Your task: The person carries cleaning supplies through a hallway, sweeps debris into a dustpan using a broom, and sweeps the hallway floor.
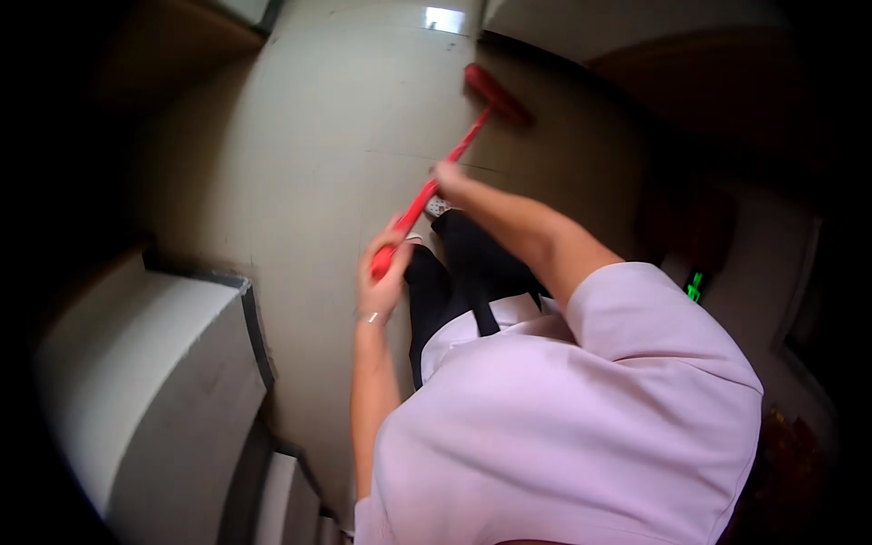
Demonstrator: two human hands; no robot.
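A red broom [417, 202] slants across the middle of the head view, its wide red head [499, 94] resting on or just above the pale floor at the upper right. Near the top end of the handle, my left hand [382, 270] is wrapped round it, with a thin bracelet at the wrist. Farther down the shaft, my right hand [448, 180] also grips it, a little blurred. Below my right hand a patterned light shoe [438, 206] shows in part.
White steps [186, 363] with dark edging stand at the lower left. Pale tiled floor [318, 136] stretches ahead. A dark-edged wall or ledge [554, 32] borders the upper right. A small bright green object [694, 287] is at the right.
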